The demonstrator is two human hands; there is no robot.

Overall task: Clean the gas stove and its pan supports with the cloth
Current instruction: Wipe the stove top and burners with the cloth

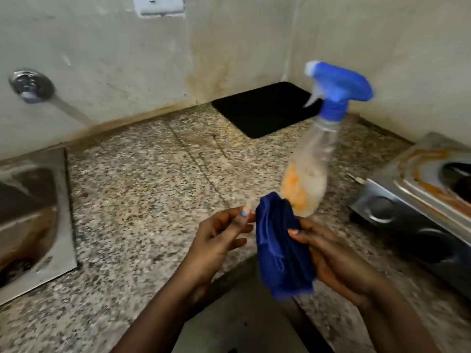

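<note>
While the worktop corner is being viewed from above, these lines are being set down:

Cloth: a dark blue cloth (280, 248) is being held bunched above the front edge of the granite worktop (142, 189); its lower end is being let hang past that edge.

Right hand: the right hand (331, 256) is being kept curled round the right side of the cloth, with the thumb being pressed on the fabric.

Left hand: the left hand (219, 238) is being held just beside the cloth's left side with fingers loosely bent; whether the fingertips are being pressed on the fabric cannot be told because of blur; nothing is being gripped by it.

Gas stove: a steel gas stove (418, 189) is being carried at the worktop's right edge; its top is being shown stained orange-brown; two round knobs are being seen on its front face; its pan supports cannot be made out.

Spray bottle: a clear spray bottle (318, 154) with a blue trigger head is being seen upright, slightly tilted and blurred, between the cloth and the stove.

Mat: a black mat (265, 108) is being carried in the worktop's back corner.

Sink: a steel sink (61, 200) is being seen set into the left edge.

Tap: a wall tap (33, 85) is being seen above the sink.
</note>
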